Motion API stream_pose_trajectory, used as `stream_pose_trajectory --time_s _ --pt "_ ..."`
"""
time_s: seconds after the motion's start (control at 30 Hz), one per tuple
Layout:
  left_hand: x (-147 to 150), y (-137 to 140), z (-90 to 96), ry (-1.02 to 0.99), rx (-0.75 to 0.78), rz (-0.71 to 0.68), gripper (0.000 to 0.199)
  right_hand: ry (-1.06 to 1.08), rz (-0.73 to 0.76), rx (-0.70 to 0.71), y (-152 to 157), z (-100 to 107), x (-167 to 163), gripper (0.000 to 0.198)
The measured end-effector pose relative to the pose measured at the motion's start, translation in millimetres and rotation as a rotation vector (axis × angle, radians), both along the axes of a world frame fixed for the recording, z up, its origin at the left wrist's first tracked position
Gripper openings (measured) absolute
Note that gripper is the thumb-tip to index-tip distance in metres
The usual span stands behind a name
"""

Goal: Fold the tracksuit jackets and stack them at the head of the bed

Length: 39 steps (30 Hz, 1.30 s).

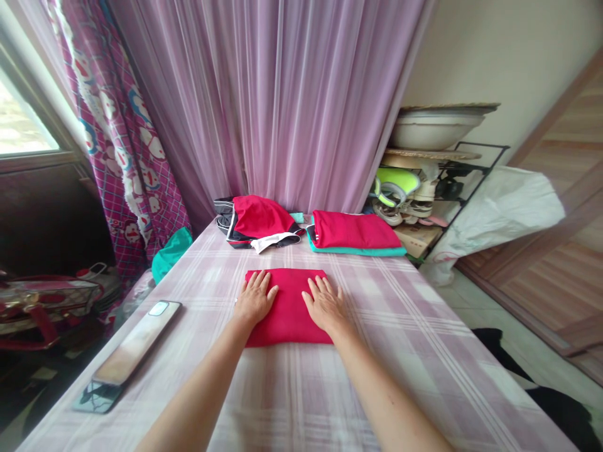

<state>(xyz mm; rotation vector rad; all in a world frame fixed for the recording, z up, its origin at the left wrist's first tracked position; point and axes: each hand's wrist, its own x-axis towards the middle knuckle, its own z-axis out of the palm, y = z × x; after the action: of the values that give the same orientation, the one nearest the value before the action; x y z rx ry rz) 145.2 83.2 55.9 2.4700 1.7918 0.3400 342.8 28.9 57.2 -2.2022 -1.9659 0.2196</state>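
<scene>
A red garment (289, 314), folded into a neat rectangle, lies flat on the table in front of me. My left hand (254, 298) rests palm down on its left side, fingers spread. On its right side lies my right hand (325, 304), also flat with the fingers apart. Behind it, at the back right, a folded red garment (355, 230) sits on top of a folded teal garment (358, 252). To the left of that stack is a loosely bunched red and black garment (264, 216) with white trim.
A checked cloth (400, 376) covers the table. Near its left edge lies a phone (136, 345) on a dark glossy flat object (97, 398). Purple curtains (292, 107) hang behind. To the right stand a shoe rack (464, 188) with a basin (438, 129) above and a white sack (504, 210).
</scene>
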Motion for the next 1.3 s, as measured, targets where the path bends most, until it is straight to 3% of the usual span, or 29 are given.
stream_pose_trajectory --time_s 0.27,0.47,0.63,0.9,1.17,1.3 --pt "-33.0 -17.3 -23.5 -0.03 0.077 -0.003 0.054 -0.015 -0.057 -0.015 -27.2 -6.1 12.3 0.056" --pt "-47.4 -22.6 -42.5 -0.099 0.184 -0.107 0.052 -0.03 -0.078 0.022 -43.6 -12.1 16.8 0.056" --pt "-53.7 -34.2 -52.4 -0.161 0.2 -0.019 0.052 -0.068 -0.118 0.084 -57.7 -22.8 19.5 0.055" --pt "-53.7 -62.2 -37.2 -0.177 0.065 0.121 0.052 -0.095 -0.137 0.186 -67.7 -34.8 21.2 0.052" --pt "-54.9 -82.5 -31.9 -0.132 0.13 0.156 0.053 -0.127 -0.174 0.402 -77.0 -42.6 22.3 0.048" --pt "-55.7 -88.9 -28.0 -0.113 0.106 0.255 0.056 -0.074 -0.169 0.475 -76.4 -48.3 27.4 0.051"
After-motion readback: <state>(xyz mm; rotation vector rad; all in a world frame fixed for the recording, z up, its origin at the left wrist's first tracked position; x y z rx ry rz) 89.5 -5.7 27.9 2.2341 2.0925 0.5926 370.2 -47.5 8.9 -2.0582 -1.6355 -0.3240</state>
